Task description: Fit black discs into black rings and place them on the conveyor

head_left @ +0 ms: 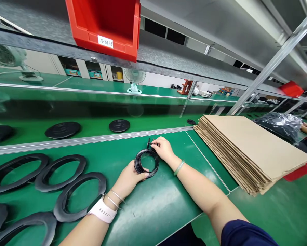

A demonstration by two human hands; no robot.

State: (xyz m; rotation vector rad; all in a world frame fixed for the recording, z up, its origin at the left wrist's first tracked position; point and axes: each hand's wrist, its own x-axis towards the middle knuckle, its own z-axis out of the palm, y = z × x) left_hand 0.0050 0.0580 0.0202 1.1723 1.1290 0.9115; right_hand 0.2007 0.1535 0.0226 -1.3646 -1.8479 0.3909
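Clasping the black ring (137,163) from below is the left hand (130,177); the right hand (164,149) pinches a thin piece (148,143) above

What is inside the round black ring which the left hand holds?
Inside the round black ring, smooth green tabletop shows through, with a fingertip of the left hand near the bottom. That hand hides part of the lower rim.

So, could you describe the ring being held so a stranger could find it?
On the green table, look left of the big cardboard stack, to where the left hand and right hand are close together. The left hand grips the lower part of a glossy black ring. It is smaller than the wide black rings lying further left, and the only ring in a hand.
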